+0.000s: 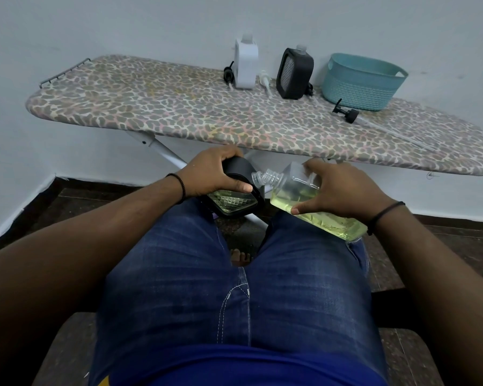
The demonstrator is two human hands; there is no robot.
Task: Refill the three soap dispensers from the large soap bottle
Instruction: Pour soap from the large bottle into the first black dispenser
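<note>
While the left hand [212,171] grips 1 black dispenser [234,190], the right hand [338,188] grips the clear yellow-soap bottle [304,199], apparently pouring.

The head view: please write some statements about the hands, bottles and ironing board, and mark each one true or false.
1. The left hand grips a black dispenser. True.
2. The large soap bottle in the right hand is empty. False: it holds yellow liquid.
3. A teal basket stands on the ironing board. True.
4. The white dispenser lies on the floor. False: it stands on the board.
5. A loose black pump lies before the basket. True.
</note>
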